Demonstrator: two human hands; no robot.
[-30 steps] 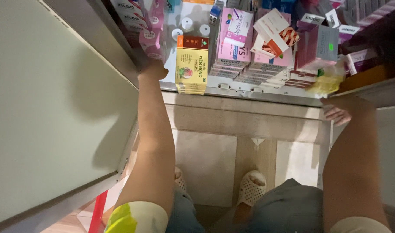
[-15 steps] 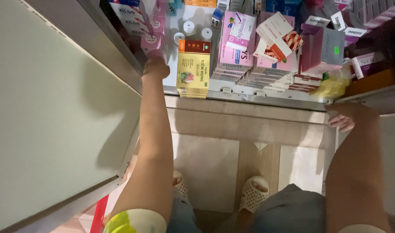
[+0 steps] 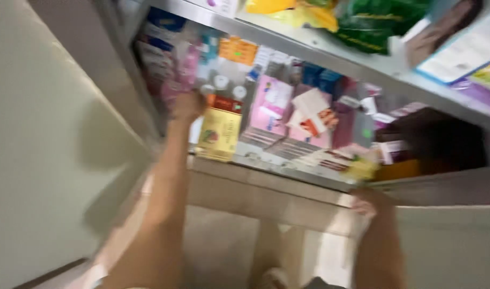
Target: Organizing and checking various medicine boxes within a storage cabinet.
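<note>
beside left hand [image 3: 187,106], yellow box [image 3: 220,134], pink cartons [image 3: 272,104]

Both forearms are bare, and a pale perforated slipper [image 3: 270,278] shows below, blurred

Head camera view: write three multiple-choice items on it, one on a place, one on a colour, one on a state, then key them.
1. Where is the left hand?
A. On the floor
B. Up among the pink boxes at the shelf's left end
C. On the green bag

2. What colour is the box right of that hand?
A. Yellow with a red top
B. Black
C. All blue

3. How is the right hand?
A. Holding a bottle
B. Raised overhead
C. Resting at the shelf's front edge

Key: B, the hand meets the pink stack; A, its face shows yellow; C, nothing visibly in it.
</note>
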